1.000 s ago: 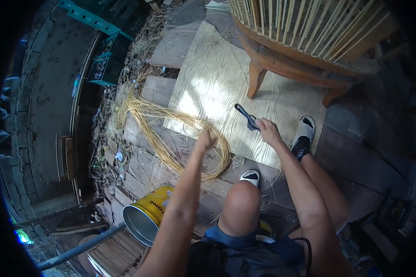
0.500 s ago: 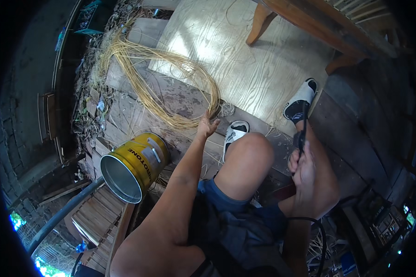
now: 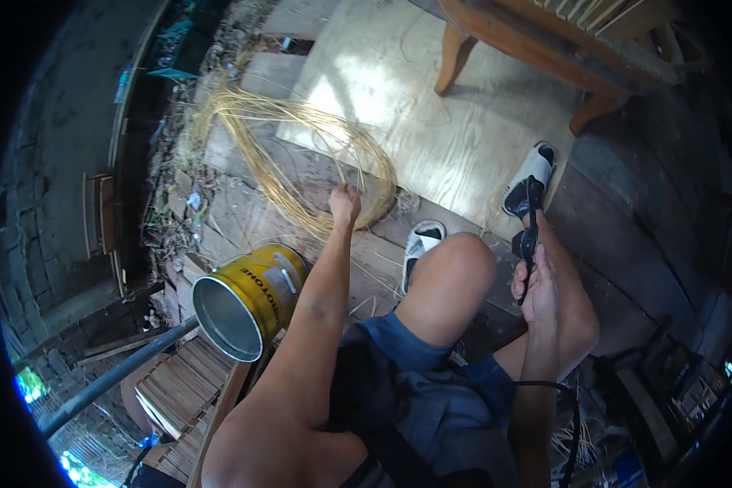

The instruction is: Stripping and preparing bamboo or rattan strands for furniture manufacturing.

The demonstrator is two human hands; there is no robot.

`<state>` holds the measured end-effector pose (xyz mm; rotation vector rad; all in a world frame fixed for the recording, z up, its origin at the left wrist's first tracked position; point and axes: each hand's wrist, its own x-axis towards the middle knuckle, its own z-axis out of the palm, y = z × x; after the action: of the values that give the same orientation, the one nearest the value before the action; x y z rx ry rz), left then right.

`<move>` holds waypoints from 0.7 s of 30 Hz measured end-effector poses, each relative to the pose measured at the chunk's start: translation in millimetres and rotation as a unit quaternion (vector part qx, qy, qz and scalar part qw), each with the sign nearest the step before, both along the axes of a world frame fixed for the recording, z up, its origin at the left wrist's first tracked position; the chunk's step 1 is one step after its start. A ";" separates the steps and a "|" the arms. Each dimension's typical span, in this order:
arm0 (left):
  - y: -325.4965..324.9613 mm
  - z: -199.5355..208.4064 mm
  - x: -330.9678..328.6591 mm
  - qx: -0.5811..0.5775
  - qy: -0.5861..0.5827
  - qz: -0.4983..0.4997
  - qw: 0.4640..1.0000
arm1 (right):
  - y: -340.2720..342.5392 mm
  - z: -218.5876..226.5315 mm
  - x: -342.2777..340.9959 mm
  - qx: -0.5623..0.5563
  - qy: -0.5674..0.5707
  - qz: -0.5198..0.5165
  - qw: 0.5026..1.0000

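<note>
A loose coil of thin golden cane strands (image 3: 256, 171) lies on the floor ahead of me, its near right end bunched into a curve. My left hand (image 3: 346, 205) is closed at the near side of this coil, seemingly around a few strands that rise from the fingers; the fingertips are partly hidden. At my right knee, my right hand (image 3: 538, 289) is wrapped round a slim black tool (image 3: 529, 241) pointing away from me. Its exact kind is too dark to make out. A black cable (image 3: 576, 423) loops beside the right forearm.
A yellow metal bucket (image 3: 272, 285) lies tipped on its side at left, beside a slatted wooden piece (image 3: 191, 374). Ahead is a plywood sheet (image 3: 398, 138) under a wooden chair leg (image 3: 454, 61). Debris (image 3: 191, 187) lines the left wall. My slippered feet stand near the plywood.
My left hand has shifted left and slightly away from me, from open-fingered at the coil's near curve to closed over its middle. My right hand keeps hold of the black tool.
</note>
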<state>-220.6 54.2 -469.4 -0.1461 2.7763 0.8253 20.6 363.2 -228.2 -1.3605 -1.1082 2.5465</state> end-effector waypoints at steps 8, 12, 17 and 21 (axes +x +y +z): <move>21.2 214.1 131.4 0.233 -0.018 -0.269 0.934 | -20.9 61.6 13.7 0.038 0.076 -0.041 0.995; 41.4 323.7 156.1 0.177 -0.019 -0.392 0.903 | -44.9 114.7 43.8 0.011 0.151 0.084 0.985; 40.7 379.8 208.3 0.230 0.012 -0.544 0.807 | -101.9 155.8 59.4 0.037 0.158 0.101 0.981; 35.2 380.4 231.4 0.286 0.073 -0.367 0.882 | -112.9 177.2 91.5 0.122 0.156 0.091 0.976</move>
<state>10.8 89.4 -88.9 1.0301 2.2490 1.3776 112.1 250.3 -51.1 -0.8029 -1.4715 2.5164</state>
